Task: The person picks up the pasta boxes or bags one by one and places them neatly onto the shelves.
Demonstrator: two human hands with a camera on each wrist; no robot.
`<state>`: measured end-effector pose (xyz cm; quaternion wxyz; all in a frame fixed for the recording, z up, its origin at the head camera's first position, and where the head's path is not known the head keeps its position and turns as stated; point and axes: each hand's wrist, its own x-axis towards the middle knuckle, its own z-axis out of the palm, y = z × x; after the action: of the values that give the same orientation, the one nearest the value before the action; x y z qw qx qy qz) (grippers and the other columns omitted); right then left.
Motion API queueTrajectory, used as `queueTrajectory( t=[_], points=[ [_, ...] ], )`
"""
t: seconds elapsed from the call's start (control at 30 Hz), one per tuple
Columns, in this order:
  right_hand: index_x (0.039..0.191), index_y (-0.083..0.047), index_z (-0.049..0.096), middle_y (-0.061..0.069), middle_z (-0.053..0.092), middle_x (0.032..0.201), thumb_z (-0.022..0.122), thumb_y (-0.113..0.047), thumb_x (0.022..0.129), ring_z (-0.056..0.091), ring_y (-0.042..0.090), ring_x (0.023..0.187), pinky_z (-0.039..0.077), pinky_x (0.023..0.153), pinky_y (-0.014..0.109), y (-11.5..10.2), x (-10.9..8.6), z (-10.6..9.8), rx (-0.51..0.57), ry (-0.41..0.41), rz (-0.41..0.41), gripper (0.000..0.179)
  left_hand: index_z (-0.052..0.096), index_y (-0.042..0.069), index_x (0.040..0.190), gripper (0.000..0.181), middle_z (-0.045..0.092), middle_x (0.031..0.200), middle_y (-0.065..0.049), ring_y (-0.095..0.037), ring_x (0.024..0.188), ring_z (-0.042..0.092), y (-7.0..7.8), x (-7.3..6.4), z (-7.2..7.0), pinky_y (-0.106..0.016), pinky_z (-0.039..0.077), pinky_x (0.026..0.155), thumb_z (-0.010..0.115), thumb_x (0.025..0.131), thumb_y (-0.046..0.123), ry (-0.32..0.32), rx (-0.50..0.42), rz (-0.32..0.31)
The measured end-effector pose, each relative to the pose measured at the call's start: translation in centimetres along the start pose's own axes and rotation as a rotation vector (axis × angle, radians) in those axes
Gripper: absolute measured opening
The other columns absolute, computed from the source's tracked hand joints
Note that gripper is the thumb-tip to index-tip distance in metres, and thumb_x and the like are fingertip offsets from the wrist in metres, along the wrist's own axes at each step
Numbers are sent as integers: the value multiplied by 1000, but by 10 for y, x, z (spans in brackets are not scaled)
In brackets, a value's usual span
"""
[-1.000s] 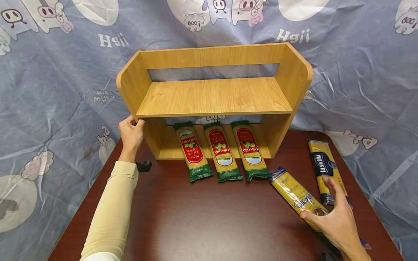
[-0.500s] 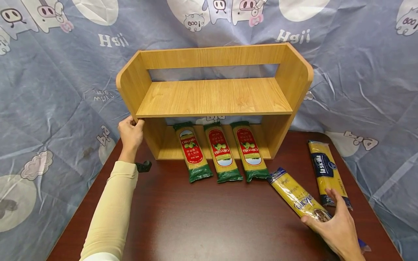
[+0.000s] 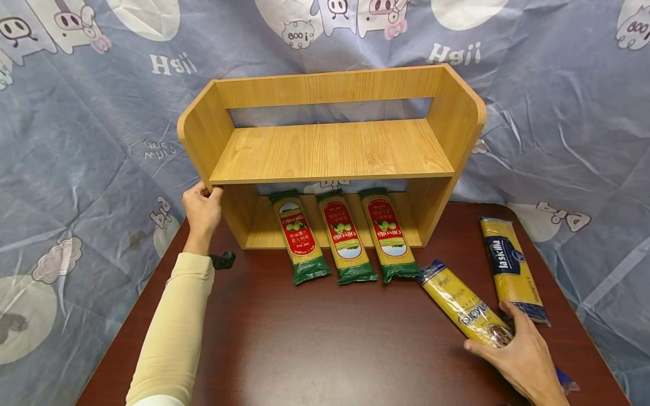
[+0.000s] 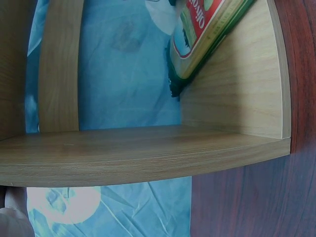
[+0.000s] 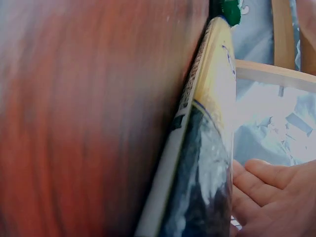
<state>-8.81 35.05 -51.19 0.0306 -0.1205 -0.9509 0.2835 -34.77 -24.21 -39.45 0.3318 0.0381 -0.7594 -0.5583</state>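
Observation:
My left hand [image 3: 202, 211] grips the left side panel of a wooden shelf [image 3: 330, 149], just below its middle board. In the left wrist view only fingers [image 4: 15, 217] of it show. My right hand [image 3: 520, 352] is around the near part of a yellow spaghetti pack [image 3: 459, 301], thumb along one edge and fingers past the other. That pack lies slanted on the table; its lower part is hidden by the hand. In the right wrist view the fingers [image 5: 266, 190] reach behind the spaghetti pack [image 5: 210, 148].
Several green-ended pasta packs [image 3: 342, 234] lean in the lower compartment, their near ends sticking out over the dark table [image 3: 330, 332]. A la sicilia pack [image 3: 513, 265] lies at the right. Behind hangs a blue printed cloth [image 3: 101, 113].
My right hand has come down around the spaghetti pack, its index finger drawing closer to the thumb. The pack has not visibly moved. My left hand stays on the shelf.

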Motion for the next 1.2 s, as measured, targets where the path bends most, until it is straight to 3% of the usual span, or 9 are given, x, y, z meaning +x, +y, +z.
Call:
queueTrajectory(
  t=[0.33, 0.57, 0.83, 0.97, 1.2],
  points=[
    [151, 12, 22, 38, 37, 137, 85, -69, 64, 42, 53, 115, 35, 91, 75, 1, 3, 8, -77, -29, -24, 136, 77, -3, 97, 18, 67, 73, -2, -6, 58, 53, -2, -1, 1, -19, 39, 49, 62, 87, 0, 5, 10, 20],
    [150, 14, 24, 38, 42, 135, 84, -75, 59, 44, 54, 116, 37, 89, 73, 2, 5, 9, -122, -59, -51, 141, 76, -5, 100, 19, 66, 72, -6, -5, 56, 50, -1, -3, 0, -18, 35, 47, 62, 88, -3, 10, -43, 3],
    [148, 17, 25, 40, 42, 130, 85, -79, 49, 41, 59, 114, 34, 90, 76, 4, 12, 10, -182, -62, -63, 150, 74, -11, 102, 22, 71, 83, -23, -8, 61, 59, 35, -15, -3, -17, 42, 51, 58, 88, -5, -26, -29, -3],
    [145, 18, 28, 41, 43, 126, 84, -81, 47, 41, 59, 111, 34, 91, 76, 5, 13, 11, -203, -63, -32, 150, 73, -11, 106, 22, 69, 95, -34, -15, 69, 66, 32, -14, -3, -17, 48, 57, 59, 91, -2, -34, -34, -5],
    [140, 20, 32, 43, 45, 120, 84, -80, 48, 45, 58, 105, 35, 91, 74, 3, 13, 9, -227, -79, 74, 146, 77, -5, 104, 19, 72, 90, -27, -11, 66, 64, 3, -2, 0, -17, 46, 52, 63, 91, 0, -14, -32, 10]
  ],
)
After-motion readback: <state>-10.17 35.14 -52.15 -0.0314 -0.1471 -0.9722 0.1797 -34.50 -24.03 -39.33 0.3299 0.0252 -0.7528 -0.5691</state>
